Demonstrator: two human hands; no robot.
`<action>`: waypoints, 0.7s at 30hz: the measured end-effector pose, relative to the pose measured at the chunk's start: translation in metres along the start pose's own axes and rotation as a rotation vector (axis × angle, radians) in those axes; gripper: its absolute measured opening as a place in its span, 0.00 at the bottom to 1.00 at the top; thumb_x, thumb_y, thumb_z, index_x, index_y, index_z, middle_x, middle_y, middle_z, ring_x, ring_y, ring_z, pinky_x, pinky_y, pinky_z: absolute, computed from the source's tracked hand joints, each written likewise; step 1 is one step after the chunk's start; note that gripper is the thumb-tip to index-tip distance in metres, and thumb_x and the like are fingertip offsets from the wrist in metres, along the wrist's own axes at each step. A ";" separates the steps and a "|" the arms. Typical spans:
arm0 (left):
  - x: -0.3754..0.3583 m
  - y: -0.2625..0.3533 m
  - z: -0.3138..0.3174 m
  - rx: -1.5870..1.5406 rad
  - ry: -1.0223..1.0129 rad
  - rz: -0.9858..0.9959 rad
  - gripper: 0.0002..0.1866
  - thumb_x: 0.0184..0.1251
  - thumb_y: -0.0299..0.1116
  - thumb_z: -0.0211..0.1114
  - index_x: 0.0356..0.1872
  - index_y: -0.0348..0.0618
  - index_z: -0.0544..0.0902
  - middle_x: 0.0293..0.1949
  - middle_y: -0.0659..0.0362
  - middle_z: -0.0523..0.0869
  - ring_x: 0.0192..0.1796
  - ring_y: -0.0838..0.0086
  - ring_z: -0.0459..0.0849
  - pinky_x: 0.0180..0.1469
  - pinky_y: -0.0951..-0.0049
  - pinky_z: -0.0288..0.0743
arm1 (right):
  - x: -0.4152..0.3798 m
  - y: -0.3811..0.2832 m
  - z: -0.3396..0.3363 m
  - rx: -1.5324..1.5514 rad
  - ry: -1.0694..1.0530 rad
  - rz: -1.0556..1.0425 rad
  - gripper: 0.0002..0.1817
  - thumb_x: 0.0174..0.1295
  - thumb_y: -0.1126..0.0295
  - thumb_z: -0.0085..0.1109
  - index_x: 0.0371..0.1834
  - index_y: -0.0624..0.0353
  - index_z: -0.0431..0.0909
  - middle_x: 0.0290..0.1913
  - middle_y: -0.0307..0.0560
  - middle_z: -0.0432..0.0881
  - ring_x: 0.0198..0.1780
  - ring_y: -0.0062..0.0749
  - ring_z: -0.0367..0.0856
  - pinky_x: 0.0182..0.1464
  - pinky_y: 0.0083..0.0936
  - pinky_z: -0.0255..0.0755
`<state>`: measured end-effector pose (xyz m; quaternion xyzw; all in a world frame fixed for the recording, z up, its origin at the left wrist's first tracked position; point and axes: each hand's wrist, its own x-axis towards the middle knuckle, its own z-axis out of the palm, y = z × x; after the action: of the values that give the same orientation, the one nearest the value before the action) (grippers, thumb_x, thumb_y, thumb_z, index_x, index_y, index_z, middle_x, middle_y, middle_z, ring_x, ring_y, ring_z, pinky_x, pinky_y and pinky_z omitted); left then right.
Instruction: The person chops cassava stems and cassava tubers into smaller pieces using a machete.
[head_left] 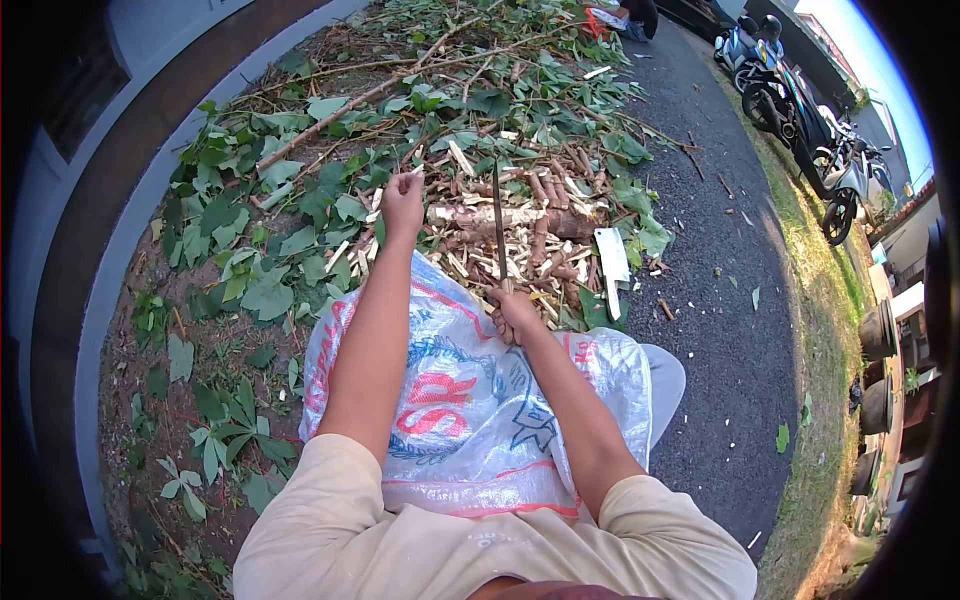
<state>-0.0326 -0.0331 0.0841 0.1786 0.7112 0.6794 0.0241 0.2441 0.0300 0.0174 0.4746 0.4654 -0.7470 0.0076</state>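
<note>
The right hand (512,315) is clamped around the handle of a machete (499,225), its long blade aimed toward 12 o'clock and crossing in front of a thick log (518,216); whether steel and wood touch, I cannot tell. At about half past 10 from that fist, the left hand (403,205) is raised with fingertips drawn together; whether they pinch anything is unclear. Chopped stem pieces (480,270) lie heaped around the log. A cleaver (611,260) rests at 2 o'clock, beside the asphalt (720,350). A printed woven sack (430,400) drapes the lap at 7 o'clock; lobed leaves (265,295) cover soil toward 9 o'clock.
</note>
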 end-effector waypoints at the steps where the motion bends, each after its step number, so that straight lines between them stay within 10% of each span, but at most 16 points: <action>1: -0.002 0.002 0.000 0.023 0.027 0.006 0.14 0.80 0.43 0.69 0.47 0.42 0.83 0.36 0.65 0.82 0.38 0.81 0.79 0.35 0.77 0.74 | -0.009 -0.008 0.002 -0.022 0.040 -0.087 0.19 0.75 0.55 0.65 0.33 0.51 0.68 0.18 0.35 0.66 0.15 0.24 0.63 0.18 0.28 0.62; 9: -0.012 0.048 -0.002 -0.423 0.108 -0.106 0.13 0.86 0.42 0.62 0.48 0.41 0.80 0.39 0.63 0.82 0.38 0.80 0.78 0.37 0.75 0.78 | -0.110 -0.148 0.026 0.168 -0.029 -0.750 0.31 0.82 0.37 0.49 0.31 0.52 0.67 0.19 0.33 0.62 0.17 0.17 0.59 0.19 0.20 0.53; 13: -0.005 0.026 -0.004 -0.353 0.120 -0.062 0.15 0.86 0.44 0.62 0.46 0.41 0.81 0.38 0.64 0.82 0.42 0.81 0.77 0.49 0.76 0.73 | -0.009 -0.093 0.015 -0.034 0.160 -1.084 0.30 0.85 0.40 0.44 0.32 0.55 0.69 0.20 0.35 0.66 0.19 0.19 0.65 0.21 0.20 0.60; 15: -0.005 0.033 -0.003 -0.404 0.080 -0.083 0.15 0.86 0.44 0.61 0.47 0.41 0.81 0.39 0.64 0.82 0.42 0.81 0.77 0.49 0.75 0.73 | 0.080 0.001 -0.010 -0.511 0.410 -0.809 0.39 0.81 0.30 0.35 0.30 0.57 0.72 0.20 0.39 0.68 0.19 0.28 0.67 0.24 0.31 0.67; 16: -0.008 0.039 -0.003 -0.390 0.089 -0.099 0.15 0.86 0.44 0.61 0.47 0.41 0.81 0.40 0.64 0.82 0.41 0.81 0.76 0.47 0.75 0.74 | 0.041 -0.002 -0.006 -0.130 0.098 -0.075 0.42 0.76 0.23 0.36 0.30 0.55 0.72 0.20 0.41 0.71 0.18 0.29 0.68 0.23 0.31 0.67; 21: -0.010 0.037 -0.001 -0.418 0.042 -0.103 0.14 0.86 0.44 0.61 0.47 0.43 0.81 0.42 0.66 0.82 0.41 0.82 0.76 0.39 0.76 0.76 | 0.032 -0.002 0.005 0.106 0.000 -0.005 0.39 0.72 0.20 0.40 0.30 0.49 0.64 0.18 0.34 0.62 0.15 0.25 0.60 0.18 0.28 0.59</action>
<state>-0.0155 -0.0366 0.1184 0.1189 0.5635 0.8136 0.0804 0.2223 0.0417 -0.0041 0.4732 0.4266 -0.7705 -0.0196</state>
